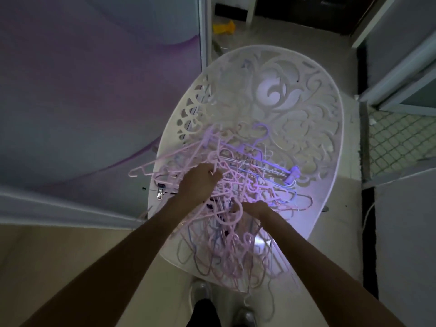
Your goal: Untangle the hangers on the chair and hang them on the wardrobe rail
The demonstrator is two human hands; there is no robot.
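Observation:
A tangled heap of pink, purple and blue plastic hangers (245, 182) lies on the seat of a white chair (295, 109) with a cut-out scroll pattern. My left hand (200, 182) is in the left part of the heap, its fingers curled round pink hangers (165, 161) that stick out over the chair's left rim. My right hand (256, 207) is lower in the heap and grips a pink hanger hook (232, 217). No wardrobe rail is in view.
A mattress or bed side (82, 90) fills the left. Light doors or panels (401, 67) stand at the right, above a grid-patterned mat (401, 138). A yellow object (224, 27) lies on the floor beyond the chair. My shoes (200, 293) are at the chair's front edge.

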